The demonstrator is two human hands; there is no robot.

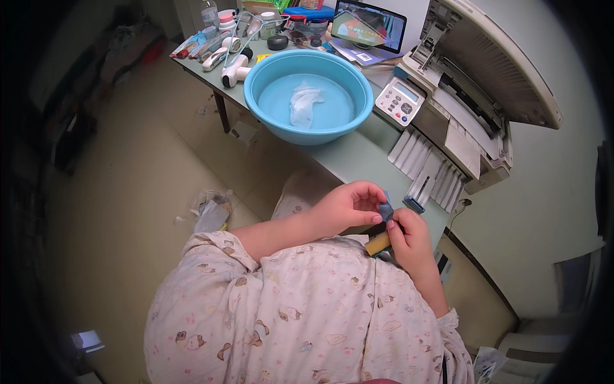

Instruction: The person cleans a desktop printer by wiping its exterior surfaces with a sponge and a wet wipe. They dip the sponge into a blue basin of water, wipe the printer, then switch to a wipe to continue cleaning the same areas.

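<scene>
Between my two hands is a small piece of blue material point(385, 211), too small to identify. My left hand point(360, 204) pinches its left side with curled fingers. On the other side my right hand point(408, 235) holds its lower edge between thumb and fingers. A yellow sponge-like block point(377, 244) with a dark green underside lies against my lap, just below the right hand; whether that hand touches it cannot be told. Beyond the hands, a light blue plastic basin point(308, 138) on the table contains a wet, whitish cloth or film point(305, 104).
A printer point(455, 105) with a raised lid stands right of the basin. Near the hands lies a blue-ended metal part point(418, 194). A hair dryer point(235, 72), bottles and a tablet point(368, 26) occupy the table's far end. A plastic bag point(211, 213) is on the floor.
</scene>
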